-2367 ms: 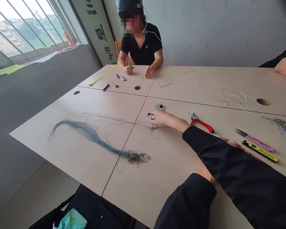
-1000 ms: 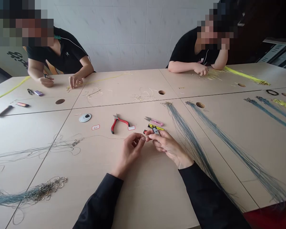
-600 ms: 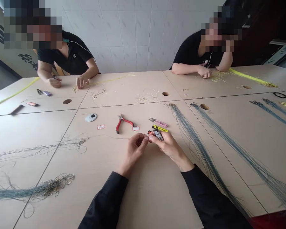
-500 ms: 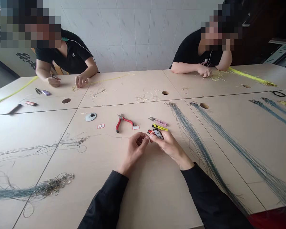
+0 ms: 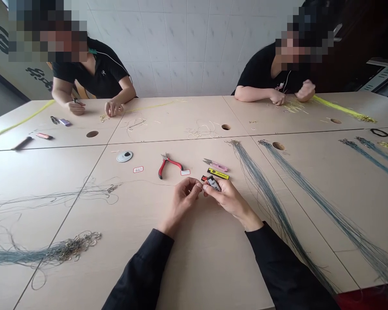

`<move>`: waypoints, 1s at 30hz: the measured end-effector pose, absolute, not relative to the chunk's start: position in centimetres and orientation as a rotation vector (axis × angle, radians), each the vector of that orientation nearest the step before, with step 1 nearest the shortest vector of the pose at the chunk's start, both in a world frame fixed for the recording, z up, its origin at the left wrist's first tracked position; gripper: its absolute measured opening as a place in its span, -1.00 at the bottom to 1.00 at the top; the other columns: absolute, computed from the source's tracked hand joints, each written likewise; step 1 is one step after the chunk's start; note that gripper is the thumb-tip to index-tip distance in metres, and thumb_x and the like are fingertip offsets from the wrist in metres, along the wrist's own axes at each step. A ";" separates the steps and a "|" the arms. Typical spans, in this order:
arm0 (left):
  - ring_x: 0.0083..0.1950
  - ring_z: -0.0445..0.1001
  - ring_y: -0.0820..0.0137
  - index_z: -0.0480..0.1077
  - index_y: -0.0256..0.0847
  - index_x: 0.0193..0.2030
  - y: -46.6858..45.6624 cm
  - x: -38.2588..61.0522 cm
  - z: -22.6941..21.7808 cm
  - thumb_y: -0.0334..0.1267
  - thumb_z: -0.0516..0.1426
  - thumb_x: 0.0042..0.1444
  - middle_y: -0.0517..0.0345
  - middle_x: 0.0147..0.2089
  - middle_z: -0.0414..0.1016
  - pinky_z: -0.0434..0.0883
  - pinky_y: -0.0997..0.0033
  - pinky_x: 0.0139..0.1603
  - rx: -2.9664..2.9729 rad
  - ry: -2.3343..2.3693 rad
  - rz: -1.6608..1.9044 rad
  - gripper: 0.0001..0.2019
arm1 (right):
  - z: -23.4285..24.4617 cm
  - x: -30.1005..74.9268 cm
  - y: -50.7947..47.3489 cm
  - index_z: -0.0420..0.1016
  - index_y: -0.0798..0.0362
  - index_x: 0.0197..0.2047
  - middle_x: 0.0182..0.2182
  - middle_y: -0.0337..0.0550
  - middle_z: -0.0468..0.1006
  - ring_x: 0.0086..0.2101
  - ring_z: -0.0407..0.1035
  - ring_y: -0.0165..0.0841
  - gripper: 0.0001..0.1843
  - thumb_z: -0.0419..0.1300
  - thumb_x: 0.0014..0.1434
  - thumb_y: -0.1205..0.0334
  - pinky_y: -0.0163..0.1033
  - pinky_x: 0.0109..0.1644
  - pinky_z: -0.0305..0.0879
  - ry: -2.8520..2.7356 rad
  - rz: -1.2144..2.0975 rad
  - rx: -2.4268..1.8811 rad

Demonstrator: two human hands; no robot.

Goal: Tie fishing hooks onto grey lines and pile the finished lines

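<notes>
the person's left hand [image 5: 184,199] and right hand [image 5: 225,197] meet low on the near middle of the pale laminate table [image 5: 194,267], knuckles almost touching. the right thumb and forefinger are clamped on a small black-and-silver lighter [image 5: 214,184], which sits tilted between them, just above the tabletop. the left thumb and fingertips [image 5: 198,185] are pinched together right beside it. they may hold a fine line, but it is too thin to tell. a hair-thin thread [image 5: 148,182] runs toward that hand from the left.

the lighter looks light, hard and easy to turn, so i'd take it by its sides and keep the thumb free for the top. any fine line would be soft and slippery, best held close to its end between the fingertips.

just past the hands lie a yellow utility knife [image 5: 218,174], pink thread snips [image 5: 216,165] and red-handled pliers [image 5: 168,165]. grey-blue line bundles [image 5: 274,211] fan toward the near right, and a looser bundle ending in a tangle of small hooks [image 5: 77,246] lies to the near left. at the far side, two co-workers [image 5: 90,73] [image 5: 271,73] work with their own hands over scattered yellow cord [image 5: 342,109].
</notes>
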State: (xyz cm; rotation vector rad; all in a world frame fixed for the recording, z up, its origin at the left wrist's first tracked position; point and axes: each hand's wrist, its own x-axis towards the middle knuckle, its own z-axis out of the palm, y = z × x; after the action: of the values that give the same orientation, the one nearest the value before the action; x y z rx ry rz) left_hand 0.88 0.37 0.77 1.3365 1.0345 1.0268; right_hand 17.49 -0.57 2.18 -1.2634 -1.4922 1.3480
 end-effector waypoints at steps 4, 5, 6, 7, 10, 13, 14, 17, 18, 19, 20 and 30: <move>-0.43 0.32 0.50 0.37 -0.25 -0.32 0.4 0.8 0.6 -0.11 0.14 0.23 0.17 -0.39 0.45 0.27 0.52 -0.42 1.352 1.058 1.013 -0.77 | 2.0 17.6 -0.7 0.41 0.03 -0.33 -0.39 -0.21 0.40 -0.50 0.15 -0.45 -0.66 0.15 0.28 -0.07 -0.30 -0.45 0.06 -1.458 1.377 -1.312; -0.44 0.32 0.51 0.36 -0.25 -0.32 0.4 0.8 0.6 -0.12 0.14 0.22 0.17 -0.40 0.45 0.26 0.52 -0.43 1.349 1.058 1.009 -0.77 | 2.0 17.6 -0.7 0.41 0.03 -0.33 -0.40 -0.21 0.39 -0.51 0.13 -0.45 -0.66 0.15 0.27 -0.08 -0.30 -0.47 0.04 -1.441 1.376 -1.308; -0.45 0.31 0.51 0.36 -0.25 -0.32 0.4 0.8 0.6 -0.12 0.14 0.22 0.18 -0.40 0.44 0.26 0.53 -0.43 1.341 1.061 1.008 -0.78 | 1.8 17.5 -0.7 0.41 0.03 -0.34 -0.42 -0.22 0.37 -0.52 0.11 -0.46 -0.66 0.16 0.27 -0.08 -0.30 -0.48 0.02 -1.425 1.373 -1.301; -0.45 0.31 0.52 0.36 -0.25 -0.32 0.4 0.9 0.6 -0.13 0.14 0.21 0.18 -0.40 0.43 0.26 0.53 -0.44 1.330 1.066 1.010 -0.78 | 1.7 17.5 -0.7 0.41 0.04 -0.34 -0.45 -0.22 0.35 -0.53 0.10 -0.46 -0.65 0.16 0.27 -0.08 -0.30 -0.48 0.01 -1.411 1.370 -1.295; -0.46 0.31 0.54 0.35 -0.26 -0.34 0.4 0.9 0.8 -0.16 0.14 0.19 0.22 -0.41 0.39 0.26 0.55 -0.45 1.292 1.076 1.047 -0.80 | 1.4 17.4 -0.7 0.42 0.06 -0.32 -0.47 -0.25 0.34 -0.55 0.06 -0.48 -0.65 0.16 0.28 -0.07 -0.31 -0.51 -0.02 -1.385 1.364 -1.291; -0.49 0.30 0.56 0.34 -0.26 -0.38 0.5 1.0 1.0 -0.17 0.15 0.16 0.24 -0.43 0.35 0.25 0.56 -0.47 1.255 1.063 1.080 -0.80 | 1.2 17.3 -0.6 0.46 0.06 -0.19 -0.43 -0.25 0.39 -0.56 0.04 -0.50 -0.69 0.15 0.29 -0.04 -0.32 -0.52 -0.04 -1.341 1.335 -1.281; -0.49 0.30 0.56 0.33 -0.25 -0.39 0.5 1.0 1.0 -0.17 0.15 0.16 0.25 -0.43 0.35 0.25 0.56 -0.47 1.248 1.059 1.081 -0.79 | 1.2 17.2 -0.6 0.46 0.06 -0.16 -0.42 -0.25 0.40 -0.57 0.04 -0.50 -0.69 0.16 0.29 -0.03 -0.32 -0.52 -0.04 -1.336 1.329 -1.275; -0.50 0.30 0.56 0.35 -0.26 -0.37 0.5 1.0 1.0 -0.15 0.16 0.17 0.24 -0.44 0.36 0.25 0.56 -0.48 1.251 1.059 1.081 -0.78 | 1.2 17.1 -0.7 0.46 0.05 -0.21 -0.44 -0.28 0.38 -0.57 0.03 -0.51 -0.72 0.18 0.28 -0.01 -0.33 -0.51 -0.02 -1.362 1.341 -1.241; -0.50 0.29 0.56 0.36 -0.26 -0.37 0.5 1.0 1.0 -0.14 0.16 0.17 0.24 -0.45 0.36 0.25 0.56 -0.48 1.256 1.062 1.081 -0.78 | 1.3 17.0 -0.7 0.45 0.05 -0.25 -0.45 -0.28 0.37 -0.56 0.03 -0.51 -0.74 0.19 0.27 0.01 -0.33 -0.50 -0.01 -1.375 1.349 -1.228; -0.50 0.29 0.55 0.36 -0.26 -0.36 0.5 1.0 1.0 -0.13 0.16 0.16 0.24 -0.45 0.37 0.24 0.56 -0.48 1.258 1.064 1.081 -0.78 | 1.4 17.0 -0.7 0.43 0.05 -0.28 -0.46 -0.29 0.36 -0.56 0.04 -0.51 -0.74 0.20 0.27 0.02 -0.33 -0.49 0.00 -1.385 1.354 -1.216; -0.50 0.29 0.55 0.37 -0.26 -0.36 0.5 1.0 1.0 -0.13 0.17 0.16 0.24 -0.45 0.37 0.24 0.56 -0.48 1.253 1.065 1.080 -0.78 | 1.5 16.9 -0.7 0.42 0.05 -0.32 -0.46 -0.29 0.35 -0.55 0.05 -0.50 -0.74 0.20 0.27 0.03 -0.33 -0.48 0.01 -1.394 1.355 -1.206; -0.51 0.29 0.55 0.43 -0.28 -0.34 0.5 0.8 1.3 -0.10 0.23 0.11 0.20 -0.47 0.44 0.23 0.55 -0.49 1.195 1.034 1.055 -0.76 | 1.5 16.7 -0.4 0.38 0.06 -0.38 -0.42 -0.24 0.39 -0.37 0.24 -0.39 -0.71 0.14 0.30 0.05 -0.28 -0.25 0.16 -1.521 1.295 -1.098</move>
State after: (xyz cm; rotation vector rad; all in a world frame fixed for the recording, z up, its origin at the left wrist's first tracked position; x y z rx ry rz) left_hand 0.81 0.48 1.32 1.1954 1.0344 1.0549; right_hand 16.75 -0.42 1.48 -1.0978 -1.5214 1.2951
